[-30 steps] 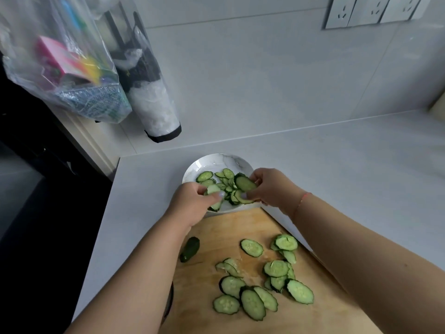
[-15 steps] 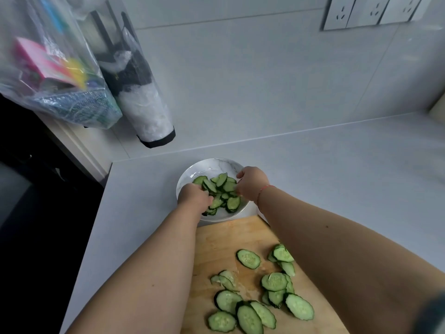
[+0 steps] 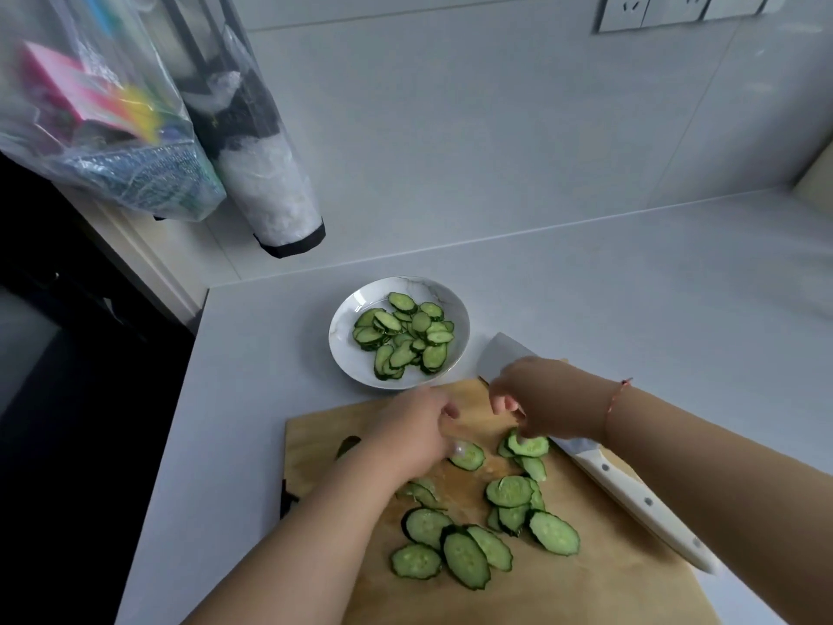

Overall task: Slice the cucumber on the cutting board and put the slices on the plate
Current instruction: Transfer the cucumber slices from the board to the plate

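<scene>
left hand (image 3: pixel 408 437): fingertips touching a slice (image 3: pixel 468 456) mid cutting board (image 3: pixel 315 433); grip unclear
right hand (image 3: pixel 543 399): fingers curled onto a top slice (image 3: pixel 528 445); grip unclear
plate (image 3: pixel 347 354): beyond board's far edge

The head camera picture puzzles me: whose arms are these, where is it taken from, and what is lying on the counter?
No machine here: a person wears a wide-angle camera on the head, looking down at their own bare arms. On the grey counter stands a white plate with cucumber slices piled on it. Nearer lies a wooden cutting board with loose slices waiting. A knife rests along the board's right edge, untouched. The left hand and right hand reach down to the top slices; whether they grip any yet is too blurred to tell.
</scene>
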Demonstrator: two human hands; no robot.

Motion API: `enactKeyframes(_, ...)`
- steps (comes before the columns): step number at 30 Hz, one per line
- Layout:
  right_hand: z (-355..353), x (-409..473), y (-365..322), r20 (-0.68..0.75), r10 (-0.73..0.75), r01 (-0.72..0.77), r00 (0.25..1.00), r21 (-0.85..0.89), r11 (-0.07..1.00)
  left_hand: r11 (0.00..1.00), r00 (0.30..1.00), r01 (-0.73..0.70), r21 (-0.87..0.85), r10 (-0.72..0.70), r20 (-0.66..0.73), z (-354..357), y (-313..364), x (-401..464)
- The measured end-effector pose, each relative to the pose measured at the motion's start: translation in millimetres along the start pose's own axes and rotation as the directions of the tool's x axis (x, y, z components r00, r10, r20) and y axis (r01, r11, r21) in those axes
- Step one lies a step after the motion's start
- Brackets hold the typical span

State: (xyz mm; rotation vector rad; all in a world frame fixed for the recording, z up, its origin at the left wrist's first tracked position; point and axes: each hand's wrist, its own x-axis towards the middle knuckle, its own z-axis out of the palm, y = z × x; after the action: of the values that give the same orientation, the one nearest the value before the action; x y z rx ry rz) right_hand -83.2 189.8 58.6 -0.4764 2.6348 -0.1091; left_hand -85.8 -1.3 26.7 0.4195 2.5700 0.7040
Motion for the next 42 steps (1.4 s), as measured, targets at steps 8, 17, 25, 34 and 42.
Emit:
enactKeyframes(8, 15, -6, 3, 0.022, -0.11, 0.112, 0.994, -0.201, 0.973, 0.984, 0.998, -0.054, 0.169, 0.047, 0.045, 15, 12, -1)
enactKeyframes(17, 5, -23, 11, -0.017, 0.045, -0.04, 0.999, 0.22, 0.975, 0.979, 0.982, 0.022, -0.201, 0.016, 0.187, 22, 31, -26)
enactKeyframes(25, 3, -69, 5, 0.025, 0.214, -0.207, 0.977, 0.386, 0.899, 0.956, 0.974, -0.01, 0.292, -0.056, 0.218, 43, 58, -30)
enactKeyframes(34, 59, -85, -33, 0.119, 0.373, -0.388, 0.92, 0.166, 0.906, 0.991, 0.975, 0.044, 0.123, -0.07, 0.212, 46, 57, -32)
enactKeyframes(42, 64, -85, -39, 0.076, 0.296, -0.304, 0.952, 0.146, 0.941, 0.964, 0.994, 0.058, -0.261, -0.08, -0.073, 15, 18, -31)
